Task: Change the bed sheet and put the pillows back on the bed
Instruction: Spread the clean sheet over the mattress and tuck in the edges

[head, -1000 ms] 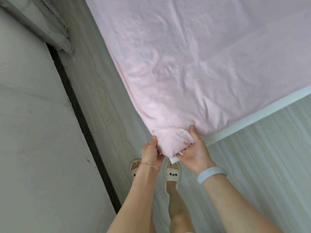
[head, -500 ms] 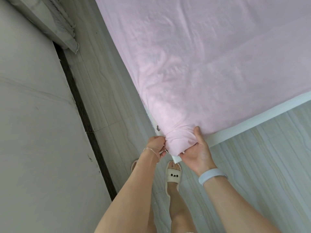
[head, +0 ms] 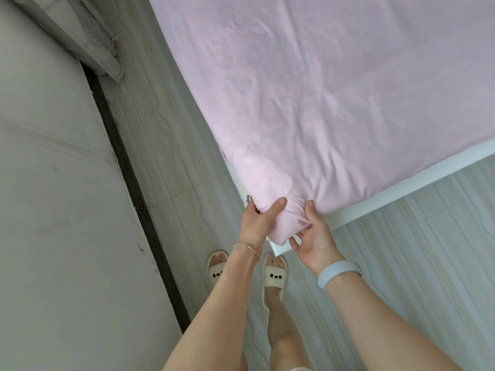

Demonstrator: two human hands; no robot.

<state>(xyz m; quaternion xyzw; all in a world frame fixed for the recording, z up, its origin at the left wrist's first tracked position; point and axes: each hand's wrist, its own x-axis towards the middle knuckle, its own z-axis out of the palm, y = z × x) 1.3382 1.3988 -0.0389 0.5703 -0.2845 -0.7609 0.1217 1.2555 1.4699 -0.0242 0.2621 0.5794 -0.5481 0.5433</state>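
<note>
I stand at the bed's corner with both hands on the bunched end of the pink sheet [head: 321, 103], which is spread over the mattress. My left hand [head: 258, 223] pinches the fold with the thumb on top; my right hand [head: 314, 236] cups the wad from below and beside it. If I let go before it is tucked under, the fabric could spring back off the white bed frame [head: 401, 194], and pulling too hard may drag the far corners loose. No pillows are in view.
</note>
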